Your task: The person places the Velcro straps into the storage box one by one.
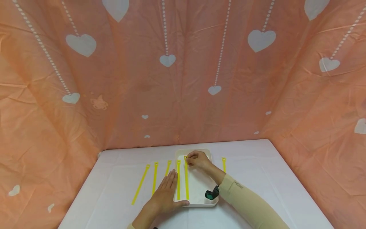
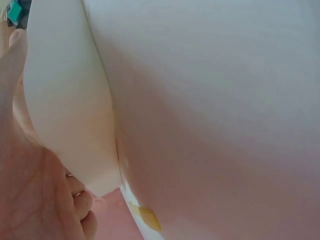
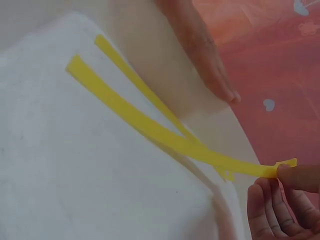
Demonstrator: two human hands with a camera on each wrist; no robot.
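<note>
My right hand (image 1: 198, 161) pinches the slotted end of a yellow cable strap (image 3: 135, 116) between thumb and fingers, over the far part of a white tray (image 1: 200, 189). The strap's long tail slants down toward the tray's near end. Beside it, along the left side inside the tray, lies a second yellow strap (image 1: 178, 181). My left hand (image 1: 165, 194) rests against the tray's left side with its fingers straight and together. Its thumb reaches across the near rim. In the left wrist view the palm (image 2: 35, 195) lies along the tray's outer wall (image 2: 70, 100).
Left of the tray, three more yellow straps lie on the white table (image 1: 108, 197); the outermost strap (image 1: 140, 184) slants. Another strap (image 1: 224, 163) lies to the right, partly behind the right forearm. A pink curtain (image 1: 183, 95) with white hearts surrounds the table's back and sides.
</note>
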